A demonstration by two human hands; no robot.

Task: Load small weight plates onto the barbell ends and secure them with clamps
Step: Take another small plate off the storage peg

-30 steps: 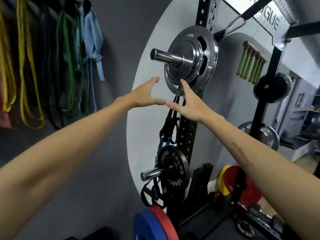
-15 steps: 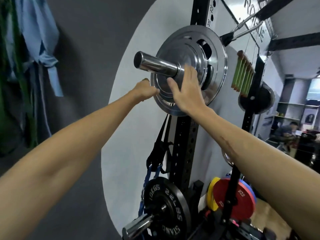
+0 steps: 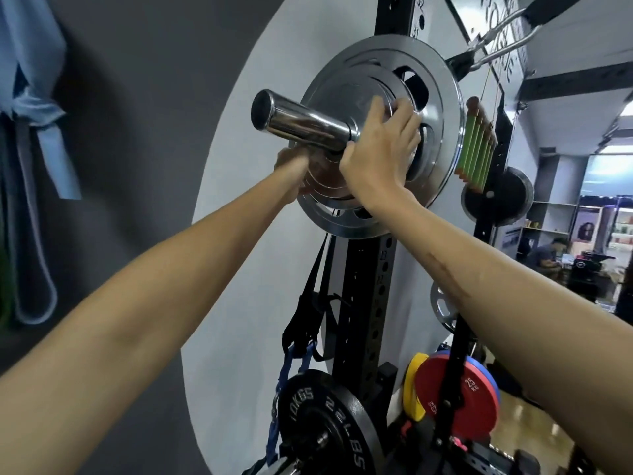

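A stack of silver weight plates (image 3: 346,84) hangs on a chrome storage peg (image 3: 301,120) at the top of the black rack upright (image 3: 363,303). The small front plate lies against a larger silver plate (image 3: 442,108) behind it. My right hand (image 3: 380,149) grips the small plate's right edge, fingers curled round its rim. My left hand (image 3: 294,173) holds the plate's lower left edge, partly hidden under the peg. No barbell and no clamp is in sight.
A black 10 kg plate (image 3: 325,423) sits on a lower peg. Red, blue and yellow bumper plates (image 3: 455,392) stand at the rack's foot. Black straps (image 3: 308,323) hang from the upright. Resistance bands and a blue cloth (image 3: 37,108) hang on the left wall. A person sits far right.
Both hands have moved up and in from open air onto the small silver plate and closed on its edges. The view has come closer to the peg.
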